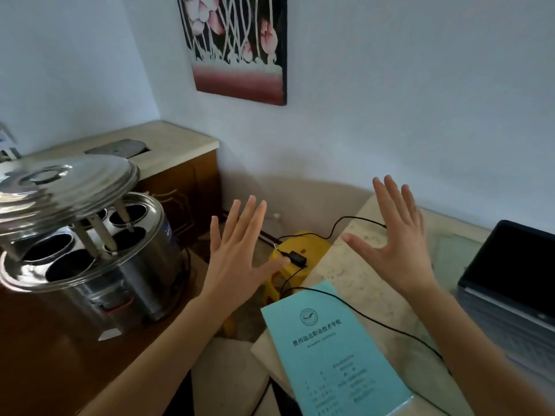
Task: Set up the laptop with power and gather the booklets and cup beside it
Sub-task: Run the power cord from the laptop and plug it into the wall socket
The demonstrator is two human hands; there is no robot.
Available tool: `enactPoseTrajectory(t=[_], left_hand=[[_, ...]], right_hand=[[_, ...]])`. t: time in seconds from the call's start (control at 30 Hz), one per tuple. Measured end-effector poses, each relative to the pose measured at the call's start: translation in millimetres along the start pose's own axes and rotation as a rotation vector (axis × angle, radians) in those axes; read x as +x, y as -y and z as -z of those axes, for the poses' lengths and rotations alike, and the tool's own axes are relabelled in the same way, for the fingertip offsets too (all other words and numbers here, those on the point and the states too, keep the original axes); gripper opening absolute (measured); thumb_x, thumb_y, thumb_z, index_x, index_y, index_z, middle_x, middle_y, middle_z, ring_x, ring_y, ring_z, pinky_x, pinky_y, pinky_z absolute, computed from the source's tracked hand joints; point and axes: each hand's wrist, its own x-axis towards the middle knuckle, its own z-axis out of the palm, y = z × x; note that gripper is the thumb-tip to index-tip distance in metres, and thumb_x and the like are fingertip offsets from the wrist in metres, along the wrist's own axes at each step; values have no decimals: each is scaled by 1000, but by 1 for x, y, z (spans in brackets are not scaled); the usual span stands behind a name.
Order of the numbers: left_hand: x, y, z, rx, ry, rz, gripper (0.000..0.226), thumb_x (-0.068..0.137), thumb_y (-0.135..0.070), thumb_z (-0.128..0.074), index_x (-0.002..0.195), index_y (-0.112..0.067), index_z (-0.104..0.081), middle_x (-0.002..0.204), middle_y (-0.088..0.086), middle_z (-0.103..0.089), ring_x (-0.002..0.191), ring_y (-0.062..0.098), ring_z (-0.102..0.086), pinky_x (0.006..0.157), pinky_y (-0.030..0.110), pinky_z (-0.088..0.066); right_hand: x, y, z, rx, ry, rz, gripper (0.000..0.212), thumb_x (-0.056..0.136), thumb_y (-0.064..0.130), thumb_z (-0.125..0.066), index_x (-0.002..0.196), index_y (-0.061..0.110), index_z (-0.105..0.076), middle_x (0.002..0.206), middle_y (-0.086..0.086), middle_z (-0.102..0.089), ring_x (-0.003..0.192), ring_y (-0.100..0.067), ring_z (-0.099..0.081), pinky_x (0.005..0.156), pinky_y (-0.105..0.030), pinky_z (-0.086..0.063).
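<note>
Both hands you held spread wide and empty: your left hand (237,259) just left of the charger (298,259), your right hand (396,253) left of the laptop (510,280), the booklet (333,349) below both.

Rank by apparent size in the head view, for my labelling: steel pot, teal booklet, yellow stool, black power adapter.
1. steel pot
2. teal booklet, nearer the camera
3. yellow stool, partly hidden
4. black power adapter

I see pale blue walls (390,85) carrying a floral painting (237,46). Below-left of the painting: a brown cabinet (186,187) with beige top. Below the painting: a yellow stool (312,247) on the floor.
</note>
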Motion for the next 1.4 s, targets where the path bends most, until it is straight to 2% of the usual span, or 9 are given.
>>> enactPoseTrajectory(t=[0.1,0.2,0.4,0.6,0.77,0.97,1.13,1.27,1.4], left_hand=[[35,17,-22,-29,24,-99,90,76,-82,-25,147,-37,9,156,-15,12,144,6,20,110,30,28],[73,38,-35,-59,35,-142,88,76,-82,-23,144,-39,11,155,-16,13,144,6,18,113,36,21],[146,70,-40,-66,41,-239,87,76,-81,-26,146,-38,3,158,-9,2,146,12,11,115,43,12],[219,48,-74,-131,61,-353,93,74,-83,-23,150,-32,-6,160,-5,0,146,14,9,116,49,5],[265,4,-139,-242,164,-511,93,75,-82,-25,150,-33,-2,161,-6,3,147,13,10,116,47,9],[319,-46,-235,-363,308,-694,93,76,-81,-28,150,-35,4,160,-7,7,146,11,14,115,44,13],[343,-76,-316,-454,523,-816,88,77,-79,-28,145,-37,10,158,-11,12,144,8,19,115,45,16],[360,-81,-374,-411,602,-819,86,80,-76,-23,150,-31,2,160,-7,7,146,12,14,113,42,18],[374,-78,-434,-364,692,-796,80,85,-71,-30,150,-28,-13,160,-3,-8,148,17,2,115,47,7]], right_hand=[[18,-11,-25,1,-65,-64,90,79,72,-47,151,41,-2,162,13,0,149,-12,9,119,-56,-9],[50,-11,-51,32,-108,-143,91,77,73,-44,151,40,-3,162,12,0,149,-13,9,119,-56,-9],[105,-1,-84,-2,-150,-146,89,79,70,-47,151,40,-3,163,9,-1,149,-17,9,119,-56,-8],[121,-33,-77,-149,-178,-214,91,77,74,-43,149,45,3,161,15,4,148,-13,13,119,-52,-2],[119,-82,-74,-301,-152,-362,92,81,69,-50,148,46,10,162,12,9,147,-11,18,119,-56,-2],[125,-136,-81,-426,-203,-561,92,78,77,-40,149,45,9,160,16,12,148,-11,15,118,-53,0],[117,-173,-116,-447,-190,-793,93,78,75,-46,149,45,6,160,15,11,148,-12,16,118,-51,3],[118,-208,-145,-453,-75,-922,96,77,75,-48,149,45,9,161,13,13,147,-15,18,118,-55,1],[117,-246,-168,-392,3,-1074,96,79,71,-52,150,42,7,161,11,11,148,-17,16,119,-55,0]])
